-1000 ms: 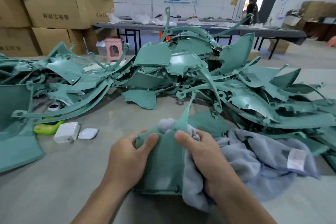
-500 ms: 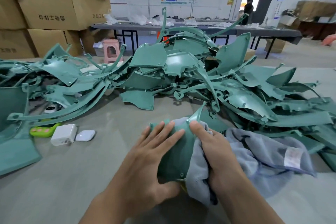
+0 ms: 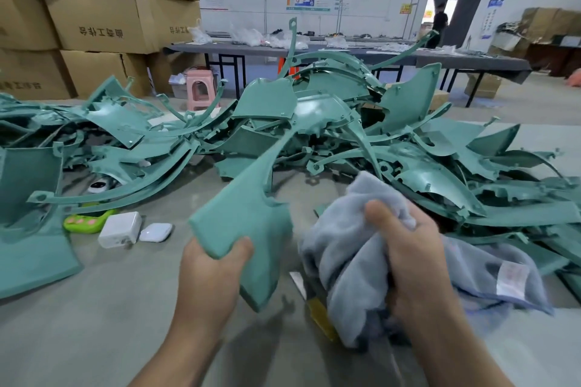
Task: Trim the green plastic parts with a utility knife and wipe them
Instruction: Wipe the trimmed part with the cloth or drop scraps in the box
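A grey table in a workshop stacked with cardboard boxes carries a sprawling pile of green plastic parts, with a white charger and a white earbud case lying near its left side. The left hand holds one green plastic part lifted above the table, thumb pressed on its face and fingers curled under its lower corner. Just beside it, the right hand has its fingers clamped on a bunched grey towel, and a yellow utility knife lies on the table partly under the cloth.
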### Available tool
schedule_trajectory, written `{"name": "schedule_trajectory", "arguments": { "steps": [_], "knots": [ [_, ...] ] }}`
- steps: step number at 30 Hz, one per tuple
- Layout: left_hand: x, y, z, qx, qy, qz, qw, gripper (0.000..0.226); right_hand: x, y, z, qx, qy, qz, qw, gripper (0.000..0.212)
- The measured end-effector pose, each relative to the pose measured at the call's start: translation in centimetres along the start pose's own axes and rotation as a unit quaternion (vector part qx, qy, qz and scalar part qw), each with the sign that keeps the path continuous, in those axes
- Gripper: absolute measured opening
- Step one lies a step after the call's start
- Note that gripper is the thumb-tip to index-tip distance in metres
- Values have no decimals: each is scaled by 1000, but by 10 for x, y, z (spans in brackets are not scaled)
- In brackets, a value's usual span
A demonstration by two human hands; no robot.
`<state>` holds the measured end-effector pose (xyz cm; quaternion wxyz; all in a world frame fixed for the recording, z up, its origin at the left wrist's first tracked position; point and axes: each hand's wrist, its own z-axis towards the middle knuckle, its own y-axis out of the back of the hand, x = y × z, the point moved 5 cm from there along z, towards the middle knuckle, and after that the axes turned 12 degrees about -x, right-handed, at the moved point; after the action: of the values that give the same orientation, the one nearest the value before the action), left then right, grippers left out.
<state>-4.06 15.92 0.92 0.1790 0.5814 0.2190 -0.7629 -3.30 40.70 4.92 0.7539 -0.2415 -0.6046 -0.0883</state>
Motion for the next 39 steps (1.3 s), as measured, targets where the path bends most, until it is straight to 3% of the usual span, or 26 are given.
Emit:
{"name": "schedule_trajectory", "arguments": {
  "steps": [2,4,6,8,11,14,20,24,27,30,33,35,37,39],
  "knots": [
    [0,-9,-6,71,-14,12,997,30,2,-28,-26,78,109,-86,987,20],
    [0,-18,-16,156,-33,6,987,25,-5,-57,-54,175,202,-216,939,46],
    [3,-20,-16,184,-24,5,983,27,-18,-74,-66,218,272,-300,888,63],
    [4,-18,-13,188,-32,12,982,25,-24,-77,-61,202,285,-356,867,68],
    [2,-21,-15,203,-54,49,976,23,-23,-72,-38,113,326,-445,826,68],
    [3,-24,-21,220,-73,91,968,26,-25,-64,-11,88,293,-464,831,61],
    [3,-23,-23,175,-95,122,972,7,-24,-42,16,3,274,-456,847,57],
    [1,-11,-20,143,-118,153,971,17,-23,-13,48,-61,226,-517,823,56],
    [-1,2,-7,48,-82,157,983,21,-23,8,63,-77,198,-555,804,51],
    [0,20,14,-85,-22,117,989,8,-13,22,58,-147,215,-516,816,54],
    [5,27,25,-121,43,74,989,28,2,22,39,-187,235,-465,833,60],
    [7,26,25,-115,57,55,990,24,13,7,13,-171,320,-406,839,60],
    [9,22,25,-97,49,62,992,16,13,-22,-24,-78,388,-334,855,52],
    [12,19,25,-91,59,61,992,10,-2,-49,-52,32,369,-321,872,44]
  ]
}}
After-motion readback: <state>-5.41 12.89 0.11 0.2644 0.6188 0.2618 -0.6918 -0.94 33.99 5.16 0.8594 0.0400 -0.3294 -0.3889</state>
